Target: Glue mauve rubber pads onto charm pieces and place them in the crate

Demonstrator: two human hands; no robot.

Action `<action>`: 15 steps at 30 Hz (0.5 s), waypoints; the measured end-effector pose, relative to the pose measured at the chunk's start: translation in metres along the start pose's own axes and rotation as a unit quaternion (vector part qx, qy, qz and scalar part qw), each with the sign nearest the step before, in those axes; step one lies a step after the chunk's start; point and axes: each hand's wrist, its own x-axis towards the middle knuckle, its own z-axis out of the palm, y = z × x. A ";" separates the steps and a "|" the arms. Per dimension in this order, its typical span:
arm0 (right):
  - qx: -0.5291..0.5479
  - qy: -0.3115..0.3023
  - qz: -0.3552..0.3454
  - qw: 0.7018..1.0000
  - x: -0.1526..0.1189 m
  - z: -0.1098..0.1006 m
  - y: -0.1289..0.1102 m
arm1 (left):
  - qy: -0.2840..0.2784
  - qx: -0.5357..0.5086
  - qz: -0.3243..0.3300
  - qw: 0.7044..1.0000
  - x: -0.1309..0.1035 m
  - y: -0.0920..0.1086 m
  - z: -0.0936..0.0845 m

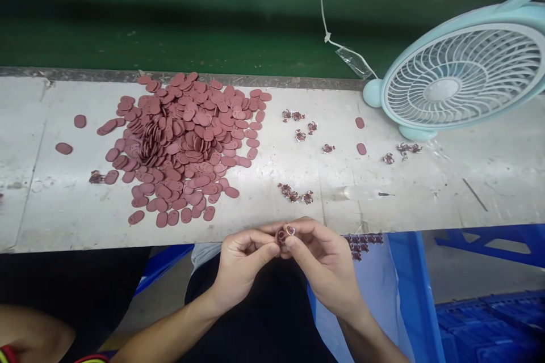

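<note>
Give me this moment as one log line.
left hand, right hand: together gripping small dark-red part | table: pile of reddish ovals, fan

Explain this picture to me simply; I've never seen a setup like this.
There is no machine arm here: one picture, from a camera worn on a person's head, looks down at their bare hands. The left hand and right hand meet at the table's near edge, pinching a small dark-red piece; its details are too small to tell. On the pale table lie a heap of reddish ovals, small shiny clusters, a clear bottle with a thin dark tip, and a light-blue fan.
</note>
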 end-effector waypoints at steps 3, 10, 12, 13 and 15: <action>0.000 0.015 -0.011 1.000 0.001 0.000 0.003 | 0.009 0.016 -0.001 1.000 0.003 0.000 -0.001; 0.035 0.024 0.011 0.999 0.006 -0.007 0.014 | 0.034 0.059 -0.006 0.998 0.013 -0.004 0.002; 0.045 0.031 0.018 0.998 0.005 -0.012 0.020 | 0.019 0.072 -0.006 0.997 0.013 -0.002 0.001; 0.053 0.035 0.021 0.998 0.004 -0.016 0.023 | 0.007 0.086 -0.006 0.996 0.013 0.000 -0.001; 0.074 0.056 0.026 0.995 -0.001 -0.028 0.029 | -0.017 0.158 0.015 0.987 0.017 0.009 -0.012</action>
